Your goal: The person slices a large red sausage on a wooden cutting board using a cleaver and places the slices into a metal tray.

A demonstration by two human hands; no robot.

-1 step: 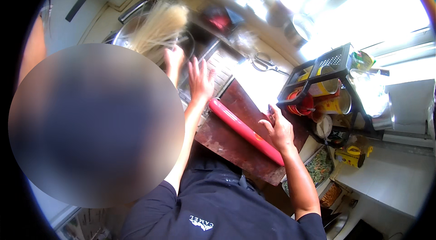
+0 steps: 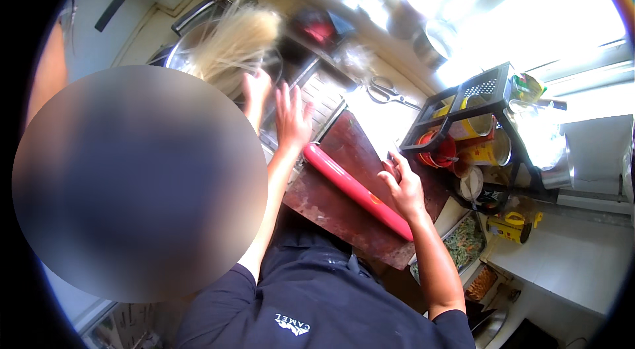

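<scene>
Head view: no displacement shows against the earlier frame; hands, board and noodles hold the same positions, so the work stands at the same step.

1. Surface [image 2: 569, 263]: a pale kitchen surface, brightly lit from a window at upper right. A black wire rack [image 2: 493, 81] holding tins stands on it, to the right of the board.
2. Cutting board [image 2: 331, 207]: reddish-brown, lying diagonally in front of the person.
3. Metal pot [image 2: 182, 51]: beyond the board at upper left. A bundle of pale dry noodles [image 2: 235, 38] fans out above it.
4. Red cylindrical tube [image 2: 350, 187], sausage-like: lies lengthwise on the board, between the two hands.
5. Left hand [image 2: 291, 121]: raised just beside the pot, fingers spread wide and gripping nothing. Another hand [image 2: 254, 91] sits directly beside it at the base of the noodles; its owner cannot be told.
6. Right hand [image 2: 402, 189]: at the board's right edge, near the tube. Its fingers are half curled; whether they pinch a small item cannot be told.
7. Scissors [image 2: 387, 91]: lying beyond the board, untouched.
</scene>
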